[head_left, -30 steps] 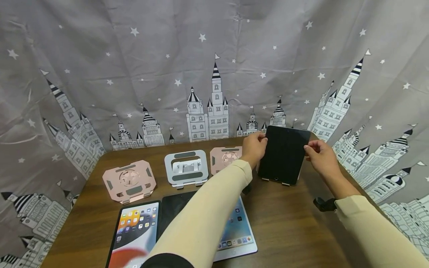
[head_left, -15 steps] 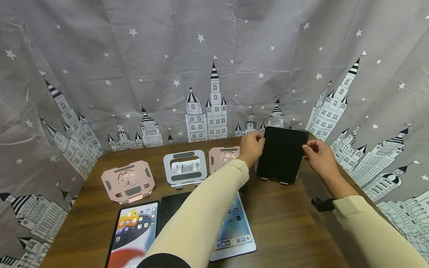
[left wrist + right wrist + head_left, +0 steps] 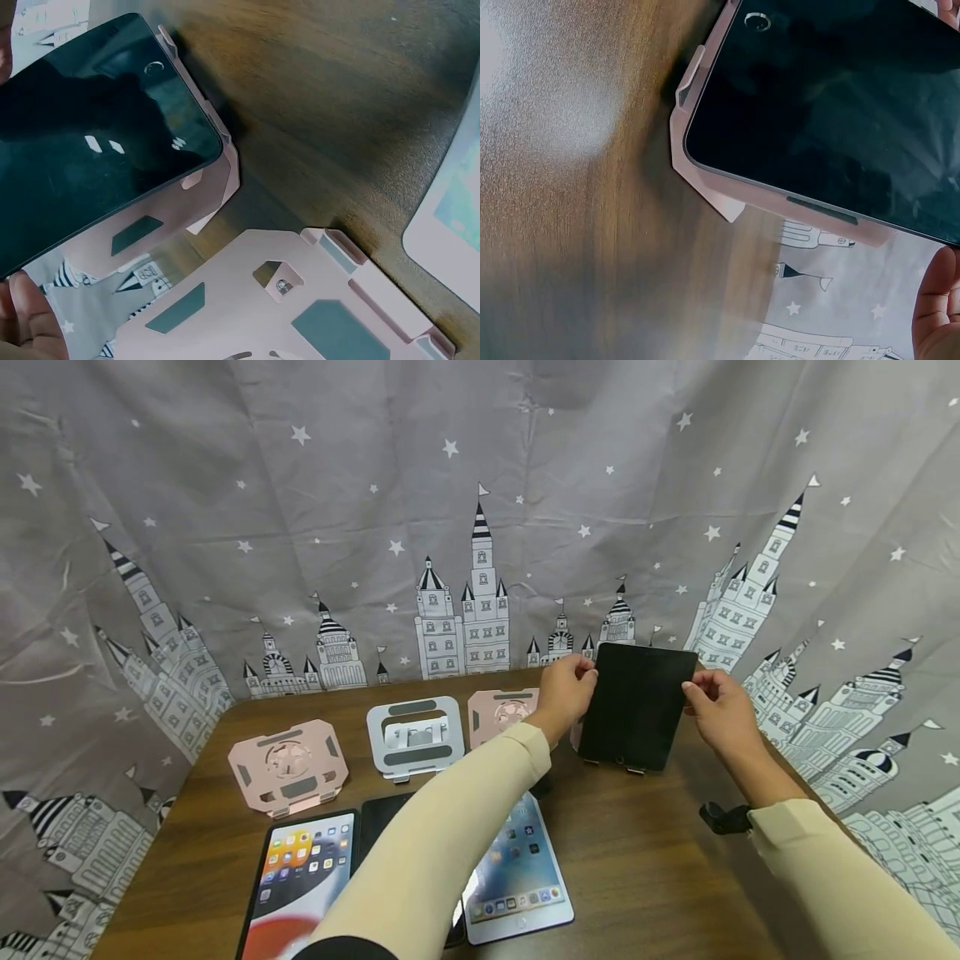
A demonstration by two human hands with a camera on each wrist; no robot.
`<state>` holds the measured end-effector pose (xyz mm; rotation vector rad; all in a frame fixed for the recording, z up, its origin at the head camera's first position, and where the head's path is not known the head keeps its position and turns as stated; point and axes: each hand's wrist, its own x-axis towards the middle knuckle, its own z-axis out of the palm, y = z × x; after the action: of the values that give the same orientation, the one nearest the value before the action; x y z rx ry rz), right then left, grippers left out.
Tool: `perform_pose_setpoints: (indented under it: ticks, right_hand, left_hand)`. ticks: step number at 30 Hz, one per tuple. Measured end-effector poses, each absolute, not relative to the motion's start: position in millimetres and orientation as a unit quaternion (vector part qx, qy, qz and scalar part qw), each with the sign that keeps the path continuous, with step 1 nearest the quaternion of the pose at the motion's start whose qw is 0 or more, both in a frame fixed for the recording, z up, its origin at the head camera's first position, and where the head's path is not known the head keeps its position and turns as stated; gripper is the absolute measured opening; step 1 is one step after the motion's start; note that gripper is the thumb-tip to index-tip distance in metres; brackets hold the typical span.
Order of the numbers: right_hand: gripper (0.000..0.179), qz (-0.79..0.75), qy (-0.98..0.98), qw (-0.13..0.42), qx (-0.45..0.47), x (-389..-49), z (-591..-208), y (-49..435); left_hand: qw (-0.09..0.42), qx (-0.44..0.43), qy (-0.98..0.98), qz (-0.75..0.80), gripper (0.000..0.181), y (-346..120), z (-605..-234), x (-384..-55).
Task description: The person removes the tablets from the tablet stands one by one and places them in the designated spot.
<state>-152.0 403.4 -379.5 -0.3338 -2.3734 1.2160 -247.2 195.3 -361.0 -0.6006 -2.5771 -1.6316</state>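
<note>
A black-screened tablet [image 3: 637, 706] leans upright on a pink tablet stand [image 3: 714, 201] at the right of the table. My left hand [image 3: 567, 690] pinches the tablet's left edge near the top. On the opposite edge, my right hand [image 3: 720, 708] holds it between thumb and fingers. The tablet's lower edge sits by the stand's small front lips, with the home button at that end. Most of the stand is hidden behind the tablet. Another pink stand [image 3: 262, 307] stands just left of it, partly covered by my left hand and forearm in the head view.
Farther left are a silver-blue stand [image 3: 416, 739] and a pink stand [image 3: 288, 766]. In front lie a tablet with a lit screen [image 3: 303, 877], a dark tablet [image 3: 382, 814] partly under my left sleeve, and a white tablet [image 3: 521, 881]. A grey castle-print curtain [image 3: 337, 485] hangs behind the table.
The held tablet has shifted slightly right against its stand, both hands staying at its edges. My left forearm has moved a little left, uncovering more of the white tablet.
</note>
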Motion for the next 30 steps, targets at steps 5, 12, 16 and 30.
perform_pose_setpoints:
  ticks: [5,12,16,30]
  right_hand:
    - [0.035,0.443,-0.860,0.229,-0.113,-151.9,-379.6,400.9]
    - [0.033,0.449,-0.858,0.231,-0.098,-152.0,-379.2,393.8]
    - [0.032,0.438,-0.865,0.230,-0.086,-151.0,-378.7,389.0]
    - [0.034,0.404,-0.887,0.212,-0.073,-135.3,-378.3,373.8]
  left_hand:
    - [0.023,-0.211,-0.824,-0.526,0.009,188.4,-361.1,-242.7]
    - [0.023,-0.209,-0.814,-0.542,0.009,176.1,-366.0,-236.1]
    - [0.022,-0.214,-0.811,-0.544,0.011,167.7,-371.7,-233.6]
    - [-0.028,-0.184,-0.783,-0.594,0.010,146.2,-382.9,-218.0]
